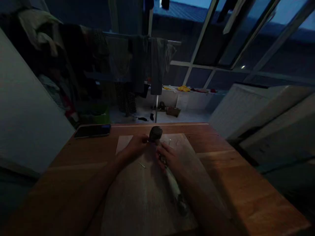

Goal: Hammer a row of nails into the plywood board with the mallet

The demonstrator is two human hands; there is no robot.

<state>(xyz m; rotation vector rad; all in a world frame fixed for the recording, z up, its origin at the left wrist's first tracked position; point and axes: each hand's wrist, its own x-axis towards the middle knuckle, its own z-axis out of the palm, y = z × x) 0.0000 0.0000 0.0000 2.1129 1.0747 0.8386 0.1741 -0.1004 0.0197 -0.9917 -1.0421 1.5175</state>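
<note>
Hammer (173,183) over board (133,196) on wooden surface (221,164)
Right hand (169,157): fingers clamped around hammer; left hand (137,144) just beside hammer head (155,132), can't tell if fingers pinch anything; best: light square taps, left side clear

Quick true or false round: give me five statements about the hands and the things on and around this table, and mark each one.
1. The left hand is close to the head of the hammer. True.
2. The hammer's handle is free of any hand. False: the right hand grips it.
3. A phone lies near the far left corner of the table. True.
4. Only a bare wall shows beyond the table. False: clothes hang from a rail there.
5. A thin nail-like piece lies on the board, nearer the person than the hammer's head. True.
</note>
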